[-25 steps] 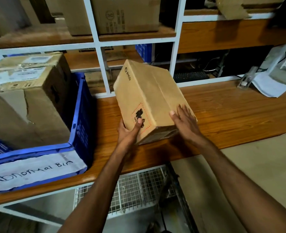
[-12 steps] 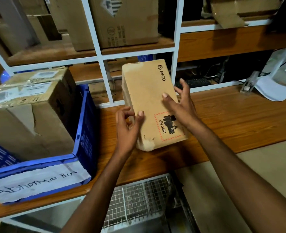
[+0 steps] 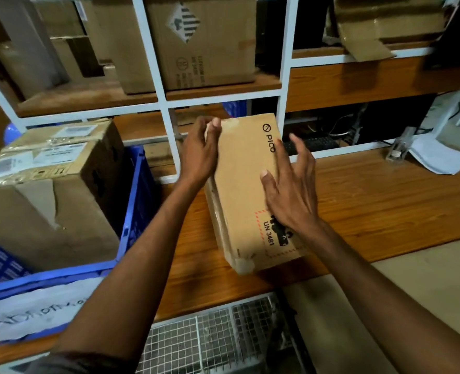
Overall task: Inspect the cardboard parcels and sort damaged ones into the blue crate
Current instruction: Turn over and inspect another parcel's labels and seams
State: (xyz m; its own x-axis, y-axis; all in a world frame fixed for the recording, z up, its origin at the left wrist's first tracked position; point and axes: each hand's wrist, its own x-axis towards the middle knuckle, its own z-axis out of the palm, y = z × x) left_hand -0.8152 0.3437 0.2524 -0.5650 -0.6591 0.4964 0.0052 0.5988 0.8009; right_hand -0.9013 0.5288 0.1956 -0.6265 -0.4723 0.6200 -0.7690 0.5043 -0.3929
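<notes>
While a brown parcel [image 3: 245, 184] lies flat on the wooden worktop [image 3: 385, 206], about midway along it and close to its front edge, a person checks it with both hands. The left hand [image 3: 199, 155] grips the box's far left corner, thumb on top, and the right hand [image 3: 291, 195] rests palm-down on the top face with fingers spread, holding nothing. The parcel's near left corner looks scuffed and softened, though whether that counts as damage is hard to judge. At the worktop's left end a blue crate [image 3: 137, 201], fronted by a handwritten paper label [image 3: 34, 314], holds a large carton [image 3: 48, 206] with a torn side, so at least one reject appears sorted. Inspection of this parcel looks unfinished, and more boxes [image 3: 196, 41] sit on the shelves behind.
</notes>
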